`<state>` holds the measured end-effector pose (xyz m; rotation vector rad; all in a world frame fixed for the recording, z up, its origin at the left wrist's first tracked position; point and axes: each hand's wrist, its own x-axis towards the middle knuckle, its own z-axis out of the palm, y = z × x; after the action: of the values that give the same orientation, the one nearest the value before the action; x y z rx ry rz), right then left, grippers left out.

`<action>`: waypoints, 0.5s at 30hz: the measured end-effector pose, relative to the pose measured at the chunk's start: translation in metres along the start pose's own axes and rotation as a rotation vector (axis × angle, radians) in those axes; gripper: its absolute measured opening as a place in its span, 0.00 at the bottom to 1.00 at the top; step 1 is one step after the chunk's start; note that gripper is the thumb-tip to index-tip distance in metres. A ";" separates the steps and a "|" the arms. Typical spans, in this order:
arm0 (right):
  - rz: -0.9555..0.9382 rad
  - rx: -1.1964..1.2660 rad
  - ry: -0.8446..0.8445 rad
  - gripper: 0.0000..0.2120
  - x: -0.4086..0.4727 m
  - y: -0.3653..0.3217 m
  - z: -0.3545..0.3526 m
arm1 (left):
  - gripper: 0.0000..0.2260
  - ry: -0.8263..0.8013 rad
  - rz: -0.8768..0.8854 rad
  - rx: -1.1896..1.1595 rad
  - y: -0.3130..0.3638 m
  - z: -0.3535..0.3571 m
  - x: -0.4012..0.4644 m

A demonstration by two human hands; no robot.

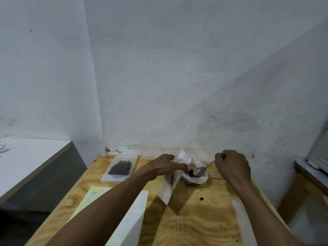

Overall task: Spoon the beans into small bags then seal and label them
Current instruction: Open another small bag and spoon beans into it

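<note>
Two hands busy at lower centre: my left hand [164, 166] pinches the limp, slippery bag [171, 181] by its mouth, my right hand [230, 166] grips the spoon [200, 170] over the beans [190, 173].

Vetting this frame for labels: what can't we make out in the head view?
- Bowl contents: mostly hidden by its plastic liner, the spoon and the left hand.
- Open bag in the left hand: blur hides whether it holds beans.
- Yellow label sheet: print too small, partly under the left forearm.
- Right hand: its grip on the spoon handle faces away.
- Filled bag: seal too small to judge.
</note>
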<state>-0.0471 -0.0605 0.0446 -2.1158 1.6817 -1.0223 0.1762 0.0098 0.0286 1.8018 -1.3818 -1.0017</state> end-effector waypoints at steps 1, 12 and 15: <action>0.013 -0.024 0.002 0.19 -0.002 0.005 0.007 | 0.28 0.001 -0.010 -0.011 0.001 0.004 0.003; 0.582 0.600 -0.195 0.14 -0.006 0.040 0.037 | 0.26 0.018 0.023 0.037 0.004 -0.001 0.009; 0.621 0.688 -0.192 0.11 -0.002 0.037 0.030 | 0.29 0.038 0.034 0.058 -0.007 -0.011 0.008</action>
<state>-0.0557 -0.0763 0.0008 -1.1192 1.4521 -0.9606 0.1902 0.0039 0.0269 1.8242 -1.4269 -0.9136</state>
